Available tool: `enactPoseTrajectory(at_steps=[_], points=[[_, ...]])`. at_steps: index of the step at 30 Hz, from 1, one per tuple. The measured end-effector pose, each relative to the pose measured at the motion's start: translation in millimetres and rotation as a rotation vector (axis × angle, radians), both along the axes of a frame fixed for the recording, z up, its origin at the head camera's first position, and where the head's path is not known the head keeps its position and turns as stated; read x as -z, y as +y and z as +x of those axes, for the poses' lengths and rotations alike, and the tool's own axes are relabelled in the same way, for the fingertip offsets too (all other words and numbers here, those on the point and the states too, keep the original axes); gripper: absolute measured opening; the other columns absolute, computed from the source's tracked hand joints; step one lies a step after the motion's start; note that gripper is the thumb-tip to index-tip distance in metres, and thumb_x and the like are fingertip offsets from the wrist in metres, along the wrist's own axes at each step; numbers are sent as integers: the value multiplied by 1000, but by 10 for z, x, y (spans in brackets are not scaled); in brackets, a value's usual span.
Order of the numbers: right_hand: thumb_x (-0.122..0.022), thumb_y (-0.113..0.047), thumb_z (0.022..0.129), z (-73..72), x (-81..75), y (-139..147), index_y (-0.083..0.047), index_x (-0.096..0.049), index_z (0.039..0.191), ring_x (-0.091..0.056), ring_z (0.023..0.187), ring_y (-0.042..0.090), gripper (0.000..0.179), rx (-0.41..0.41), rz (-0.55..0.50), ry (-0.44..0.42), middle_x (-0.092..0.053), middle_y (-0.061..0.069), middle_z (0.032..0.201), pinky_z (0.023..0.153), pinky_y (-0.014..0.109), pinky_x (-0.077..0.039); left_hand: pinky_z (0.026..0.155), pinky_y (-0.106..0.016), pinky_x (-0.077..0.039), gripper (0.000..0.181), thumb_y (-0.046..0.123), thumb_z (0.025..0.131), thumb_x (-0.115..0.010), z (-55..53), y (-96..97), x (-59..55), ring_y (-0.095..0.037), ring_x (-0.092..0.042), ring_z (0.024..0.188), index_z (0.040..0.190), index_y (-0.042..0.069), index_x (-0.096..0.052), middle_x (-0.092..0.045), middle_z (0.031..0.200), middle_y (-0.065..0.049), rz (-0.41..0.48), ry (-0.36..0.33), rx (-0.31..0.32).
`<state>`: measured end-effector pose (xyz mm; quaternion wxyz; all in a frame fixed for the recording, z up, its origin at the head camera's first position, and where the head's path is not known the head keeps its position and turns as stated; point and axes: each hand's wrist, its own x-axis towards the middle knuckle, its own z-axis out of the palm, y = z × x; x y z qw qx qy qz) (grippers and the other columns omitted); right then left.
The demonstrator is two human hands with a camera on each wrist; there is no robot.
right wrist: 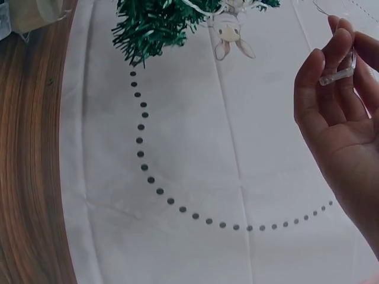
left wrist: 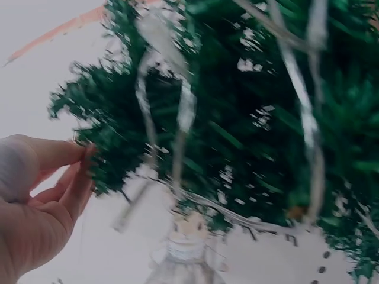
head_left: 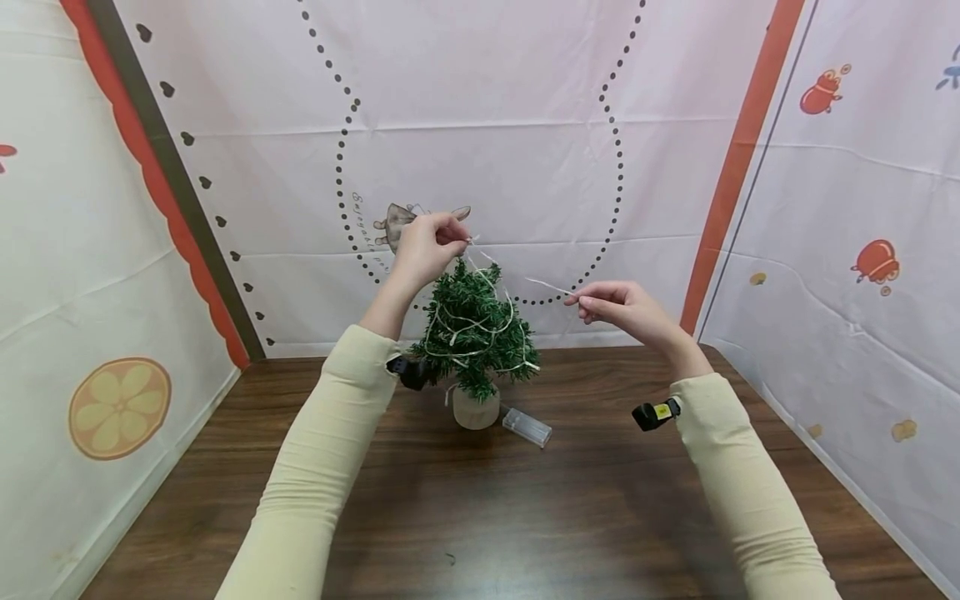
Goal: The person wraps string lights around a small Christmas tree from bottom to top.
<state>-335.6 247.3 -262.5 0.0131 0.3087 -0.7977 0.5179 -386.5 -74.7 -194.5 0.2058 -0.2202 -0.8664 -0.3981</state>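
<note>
A small green artificial Christmas tree (head_left: 468, 317) stands on a pale round base (head_left: 476, 408), with a string of lights (head_left: 512, 312) wound loosely about its branches. At the treetop my left hand (head_left: 431, 243) pinches the light string between thumb and fingertips. The left wrist view shows that hand (left wrist: 44, 204) with its fingertips right at the tip's green needles. Out to the right of the tree, my right hand (head_left: 622, 308) pinches the string's loose end (head_left: 545, 285). A clear little bulb (right wrist: 336, 77) lies across its fingers in the right wrist view.
A clear plastic battery box (head_left: 527, 427) lies on the brown wooden table (head_left: 480, 517), just right of the tree base. Printed white cloth (head_left: 480, 167) hangs behind and on both sides. A small dark scrap (head_left: 451, 558) is near the table's front.
</note>
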Motion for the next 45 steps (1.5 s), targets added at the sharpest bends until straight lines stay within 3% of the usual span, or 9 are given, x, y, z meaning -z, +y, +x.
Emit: enactPoseTrajectory(at_steps=[6,11,15,21,25,28,32,40,45], points=[[-54,-20,98,-74,-5,-110,4,-62,116,-61,87,10,31,-48,-72,17,-65,0,102,85,23,-52,75,-30,-52,7,10,88,-66,-57,-117,135,-18,-66,83,95,8,-68,-70,95,-9,85,2,43],[-54,-16,97,-64,3,-171,-2,-66,112,-61,86,9,24,-82,-130,26,-67,-3,104,83,23,-53,73,-27,-53,8,7,88,-66,-75,-228,288,-25,-65,83,96,5,-65,-68,94,-12,214,-11,133],[-54,-15,97,-27,-1,-230,-5,-68,110,-62,85,9,21,-94,-166,21,-67,-2,105,82,24,-53,77,-35,-54,10,2,89,-63,-88,-259,387,-38,-62,87,98,0,-60,-66,95,-19,302,-20,228],[-54,-14,97,26,-20,-333,-3,-67,109,-61,83,11,21,-118,-196,18,-66,0,102,81,25,-54,84,-48,-52,21,-1,89,-60,-46,-254,443,-30,-63,87,110,-4,-56,-63,100,-24,361,-24,293],[-54,-13,97,49,-31,-379,-6,-68,108,-61,83,11,19,-123,-193,19,-67,-1,105,80,25,-54,85,-43,-52,25,-3,90,-58,103,-259,412,-23,-64,89,116,-4,-57,-63,104,-26,355,15,310],[-54,-12,97,62,-32,-399,-6,-68,107,-61,81,10,19,-133,-187,21,-67,-1,100,79,26,-54,83,-31,-54,19,-2,90,-59,221,-271,399,-25,-63,91,109,-5,-62,-63,105,-24,332,54,300],[-54,-12,97,63,-20,-414,-5,-69,107,-61,81,10,19,-154,-185,22,-66,0,92,78,29,-55,80,-24,-53,15,0,90,-61,287,-305,420,-27,-63,92,103,-6,-64,-64,103,-22,327,87,306],[-55,-9,96,55,46,-411,-2,-68,107,-62,79,11,19,-221,-126,61,-66,-1,86,76,28,-55,84,-32,-53,14,-2,88,-62,347,-409,490,-12,-63,89,101,-8,-62,-63,101,-19,319,108,386],[-55,-11,96,61,105,-409,4,-66,109,-63,82,15,22,-254,-72,67,-70,-1,98,78,29,-55,89,-39,-52,12,-8,86,-62,375,-463,553,-16,-62,94,98,-10,-62,-61,101,-16,291,130,470]])
